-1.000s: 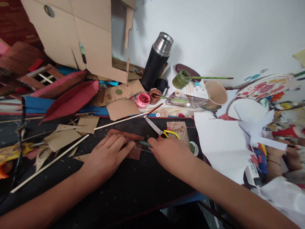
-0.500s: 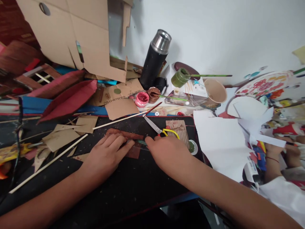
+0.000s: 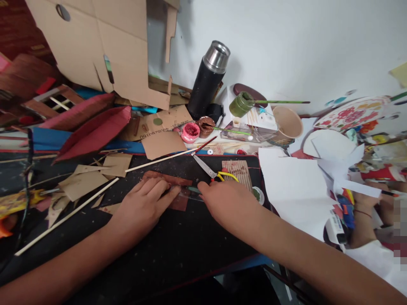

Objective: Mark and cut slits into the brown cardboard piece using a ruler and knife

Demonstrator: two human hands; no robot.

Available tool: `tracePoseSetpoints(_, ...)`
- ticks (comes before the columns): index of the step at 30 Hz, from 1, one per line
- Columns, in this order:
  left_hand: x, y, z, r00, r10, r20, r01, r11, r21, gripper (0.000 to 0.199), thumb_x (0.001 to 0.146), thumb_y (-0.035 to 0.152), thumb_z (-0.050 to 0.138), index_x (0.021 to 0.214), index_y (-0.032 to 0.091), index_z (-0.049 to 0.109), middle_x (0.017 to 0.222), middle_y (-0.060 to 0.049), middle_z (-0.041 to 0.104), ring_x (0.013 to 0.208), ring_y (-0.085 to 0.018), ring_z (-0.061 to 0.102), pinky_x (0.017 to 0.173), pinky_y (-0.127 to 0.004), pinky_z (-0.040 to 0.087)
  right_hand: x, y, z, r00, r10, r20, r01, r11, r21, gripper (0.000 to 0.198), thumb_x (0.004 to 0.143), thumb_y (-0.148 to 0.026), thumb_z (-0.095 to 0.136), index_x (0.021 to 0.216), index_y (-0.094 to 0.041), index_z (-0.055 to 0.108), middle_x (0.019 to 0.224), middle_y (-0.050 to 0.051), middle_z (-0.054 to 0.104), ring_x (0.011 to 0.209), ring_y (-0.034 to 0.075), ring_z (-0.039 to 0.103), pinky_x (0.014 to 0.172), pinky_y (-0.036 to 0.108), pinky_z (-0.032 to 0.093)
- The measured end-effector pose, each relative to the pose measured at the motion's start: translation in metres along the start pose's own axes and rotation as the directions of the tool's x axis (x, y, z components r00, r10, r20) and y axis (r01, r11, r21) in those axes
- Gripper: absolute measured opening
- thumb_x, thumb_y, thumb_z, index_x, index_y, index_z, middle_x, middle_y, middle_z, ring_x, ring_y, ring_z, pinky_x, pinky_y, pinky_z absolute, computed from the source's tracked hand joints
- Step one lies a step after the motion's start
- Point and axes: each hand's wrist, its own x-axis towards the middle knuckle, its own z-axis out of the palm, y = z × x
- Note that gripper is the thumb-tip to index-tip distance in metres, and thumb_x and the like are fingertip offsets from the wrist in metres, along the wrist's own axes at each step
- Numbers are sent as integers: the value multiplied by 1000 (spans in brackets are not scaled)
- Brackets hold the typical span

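Note:
My left hand (image 3: 144,201) lies over a brown-painted cardboard piece (image 3: 181,180), pressing it to the black table mat with its fingers fairly flat and the thumb side apart. Part of the cardboard and a clear, see-through strip (image 3: 192,195) are hidden under that hand. My right hand (image 3: 227,199) is closed, its fingertips at the end of a thin greenish strip (image 3: 193,189) that crosses the cardboard; its exact kind is not plain. Just beyond the right hand lie scissors (image 3: 205,166) with yellow handles, blades pointing away, and a corrugated cardboard piece (image 3: 235,168).
Cardboard scraps (image 3: 82,184) and a wooden stick (image 3: 68,216) lie on the left. Behind stand a black thermos (image 3: 206,82), a pink paint pot (image 3: 190,132), a brown paint pot (image 3: 206,126) and a green jar (image 3: 241,104). White paper (image 3: 291,186) and another person's arm (image 3: 364,216) are at right.
My right hand has shifted slightly to the right, and the greenish strip with it. My left hand stays in place on the cardboard.

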Motion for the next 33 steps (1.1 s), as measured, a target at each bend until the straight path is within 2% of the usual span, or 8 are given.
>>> tracePoseSetpoints(6, 0, 0, 1, 1000, 13, -22, -12, 1000, 16, 41, 98, 12, 46, 130, 19, 71, 101, -12, 69, 96, -30, 63, 89, -44, 55, -2, 1, 2, 1000, 2, -25, -2, 1000, -4, 21, 104, -18, 52, 120, -16, 67, 92, 15, 79, 82, 31, 79, 66, 36, 56)
tracePoseSetpoints(11, 0, 0, 2, 1000, -4, -11, 4, 1000, 21, 40, 99, 12, 46, 128, 22, 72, 100, -11, 70, 96, -29, 64, 89, -43, 55, 0, -2, -2, 1000, -8, -9, 8, 1000, -10, 25, 100, -8, 51, 118, -15, 67, 92, 16, 79, 84, 31, 79, 66, 34, 54)
tracePoseSetpoints(16, 0, 1, 2, 999, -34, 7, 34, 999, -15, 42, 97, 11, 48, 129, 22, 72, 103, -11, 70, 100, -30, 65, 91, -46, 55, -2, 4, 9, 997, -18, -79, 16, 1000, -17, 18, 103, -19, 54, 116, -18, 67, 93, 13, 79, 79, 30, 78, 64, 34, 51)
tracePoseSetpoints(21, -1, 1, 2, 997, -78, 16, 79, 994, -78, 42, 99, 13, 48, 131, 26, 72, 102, -10, 70, 100, -29, 65, 93, -44, 54, -7, 10, 9, 992, -24, -121, 23, 1000, -11, 17, 104, -18, 53, 114, -19, 67, 91, 9, 79, 75, 25, 76, 62, 31, 45)
tracePoseSetpoints(26, -1, 1, 0, 998, -64, 27, 65, 996, -54, 44, 99, 11, 46, 132, 23, 71, 103, -11, 70, 101, -29, 64, 92, -43, 54, -8, 12, 3, 993, -2, -114, 2, 1000, 3, 17, 104, -17, 54, 113, -19, 68, 88, 9, 79, 74, 23, 74, 60, 30, 39)
tracePoseSetpoints(33, -1, 1, 2, 995, -99, 19, 100, 989, -111, 40, 99, 14, 49, 130, 26, 72, 102, -10, 70, 101, -29, 65, 93, -44, 53, -7, 11, 12, 993, -23, -120, 22, 1000, -13, 15, 107, -25, 53, 108, -19, 67, 87, 8, 78, 70, 24, 75, 55, 31, 33)
